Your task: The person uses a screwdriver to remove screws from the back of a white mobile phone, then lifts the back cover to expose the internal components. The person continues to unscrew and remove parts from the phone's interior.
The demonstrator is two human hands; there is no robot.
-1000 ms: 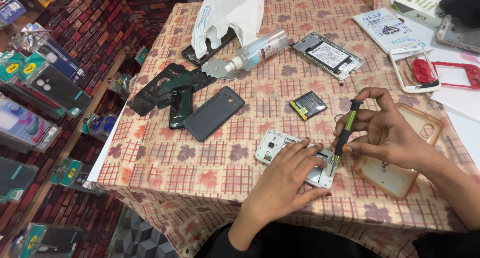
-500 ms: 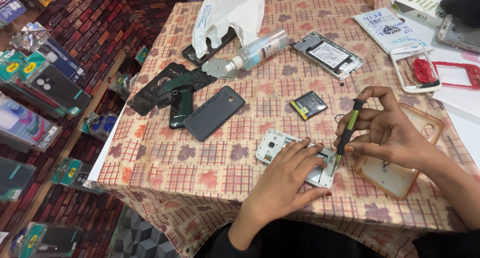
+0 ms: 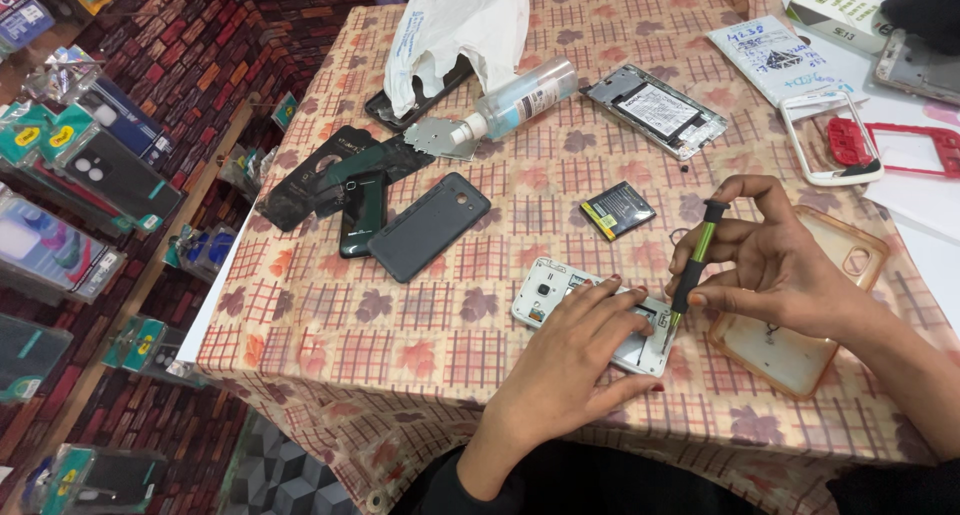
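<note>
While left hand point(image 3: 575, 350) lies flat on opened phone point(image 3: 590, 313) | right hand point(image 3: 775, 260) grips screwdriver point(image 3: 692, 270), tip at phone's right end

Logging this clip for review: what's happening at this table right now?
A person is working on an opened white phone lying on the patterned tablecloth. The left hand presses it flat while the right hand holds a small screwdriver, tip down at the phone's edge. A loose battery and a dark back cover lie nearby.
</note>
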